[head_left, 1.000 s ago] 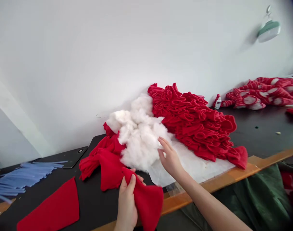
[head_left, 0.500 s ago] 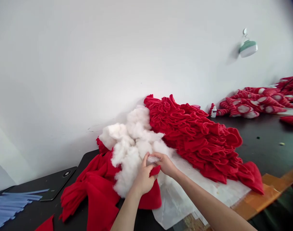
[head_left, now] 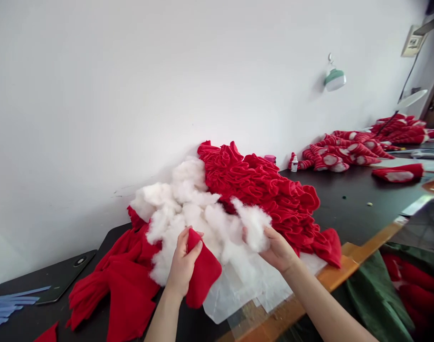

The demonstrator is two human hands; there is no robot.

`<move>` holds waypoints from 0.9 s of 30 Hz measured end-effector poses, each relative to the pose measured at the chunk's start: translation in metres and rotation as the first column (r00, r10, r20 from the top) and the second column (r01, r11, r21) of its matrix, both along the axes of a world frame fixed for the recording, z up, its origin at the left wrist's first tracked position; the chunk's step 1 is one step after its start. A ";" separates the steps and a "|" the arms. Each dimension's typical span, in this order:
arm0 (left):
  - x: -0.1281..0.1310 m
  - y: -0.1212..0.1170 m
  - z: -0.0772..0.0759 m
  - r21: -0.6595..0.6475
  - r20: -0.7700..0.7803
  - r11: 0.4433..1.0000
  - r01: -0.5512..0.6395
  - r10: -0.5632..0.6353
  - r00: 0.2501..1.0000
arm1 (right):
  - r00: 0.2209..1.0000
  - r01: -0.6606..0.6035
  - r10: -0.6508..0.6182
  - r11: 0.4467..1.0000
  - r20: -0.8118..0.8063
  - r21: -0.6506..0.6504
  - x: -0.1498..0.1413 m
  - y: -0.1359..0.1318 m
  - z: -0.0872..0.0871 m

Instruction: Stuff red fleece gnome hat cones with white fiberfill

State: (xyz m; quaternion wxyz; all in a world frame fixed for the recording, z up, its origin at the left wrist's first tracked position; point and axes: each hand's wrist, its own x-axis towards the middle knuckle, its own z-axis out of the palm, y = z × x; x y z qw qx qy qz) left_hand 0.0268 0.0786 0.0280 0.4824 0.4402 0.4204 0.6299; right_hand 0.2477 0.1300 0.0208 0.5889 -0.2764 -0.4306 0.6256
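Red fabric piece [head_left: 204, 273], gripped in the left hand [head_left: 186, 251], sits to the left of and a little lower than the tuft of white stuffing [head_left: 254, 227] in the right hand [head_left: 270, 244]; the two are apart, and that sideways gap is the relation that matters. The piece's long axis runs roughly up and down, leaning slightly so that its narrower end is uppermost, at the left fingers, and its wider end hangs toward the counter [head_left: 331, 209]. The left hand pinches it near the top, thumb lying across the front; whether an opening faces the right hand cannot be told. The right hand, farther from the fabric, has its fingers closed about the tuft, partly hidden by the fluff. The hands are well apart from each other, the left being nearer the gathered red cloth [head_left: 131, 285] at the left, the right nearer the large red heap [head_left: 259, 185]. Beyond both lies the loose stuffing pile [head_left: 193, 216], while the whitish sheet [head_left: 234, 289] spreads to the right of the held piece.
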 end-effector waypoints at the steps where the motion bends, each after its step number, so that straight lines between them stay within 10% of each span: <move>1: 0.006 -0.013 0.003 -0.050 0.070 0.994 0.094 -0.090 0.994 | 1.000 -0.001 0.001 1.000 -0.010 -0.012 -0.004 -0.005 -0.004; 4: 0.032 -0.041 0.001 -0.090 0.131 0.959 0.269 -0.256 0.958 | 1.000 0.006 -0.007 0.999 -0.016 -0.033 -0.028 -0.019 -0.015; 9: 0.060 -0.049 -0.021 -0.064 0.132 0.991 0.120 -0.110 0.985 | 0.996 0.063 -0.066 0.997 -0.065 -0.048 -0.068 -0.047 -0.025; 17: 0.044 -0.081 -0.018 -0.057 0.082 0.979 0.194 -0.189 0.979 | 0.999 0.035 -0.037 0.997 -0.026 -0.073 -0.086 -0.065 -0.031; 22: 0.021 -0.097 -0.007 0.048 -0.076 0.999 0.022 -0.018 0.997 | 0.998 0.053 -0.053 0.998 0.021 -0.017 -0.091 -0.064 -0.027; 27: 0.021 -0.102 -0.023 -0.078 0.260 0.979 0.189 -0.163 0.952 | 0.993 0.063 -0.067 0.997 0.100 0.042 -0.103 -0.077 -0.023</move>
